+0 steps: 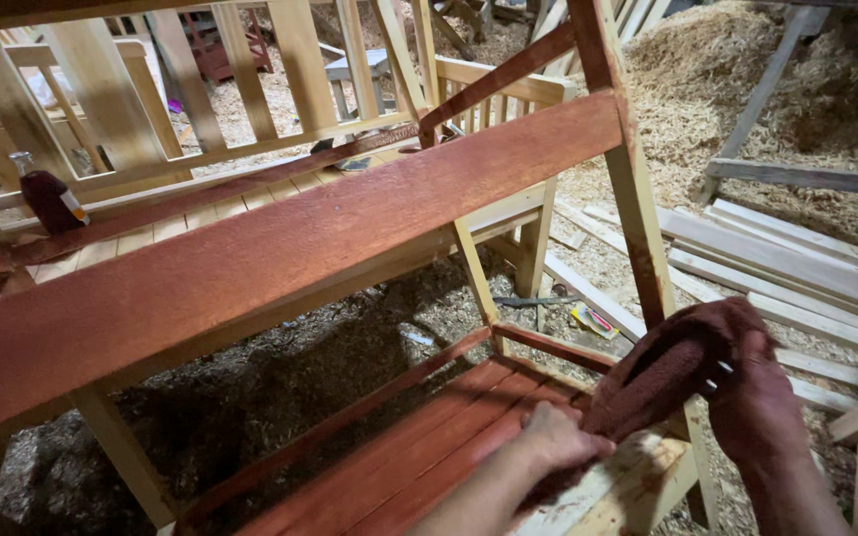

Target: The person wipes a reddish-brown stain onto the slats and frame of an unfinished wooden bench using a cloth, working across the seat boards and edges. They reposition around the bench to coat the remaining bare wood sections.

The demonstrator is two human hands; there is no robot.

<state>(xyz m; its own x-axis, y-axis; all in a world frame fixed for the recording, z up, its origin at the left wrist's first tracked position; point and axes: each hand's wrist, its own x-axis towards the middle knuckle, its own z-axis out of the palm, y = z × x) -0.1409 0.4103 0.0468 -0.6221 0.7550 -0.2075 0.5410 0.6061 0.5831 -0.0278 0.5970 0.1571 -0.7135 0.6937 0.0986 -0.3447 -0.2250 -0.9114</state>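
I stretch the stained cloth (662,372) at four o'clock over the lower shelf (429,447), my left hand (553,437) pinching its low end and my right hand (752,402) closed around the top, so it stays flat for rubbing.

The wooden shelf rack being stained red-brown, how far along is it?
Done: the wide upper wooden board and most slats of the lower shelf are already red-brown. In hand: both hands, left and right, hold a stain-soaked brown cloth at the lower shelf's bare right end. Left: that pale end and the mostly unstained legs.
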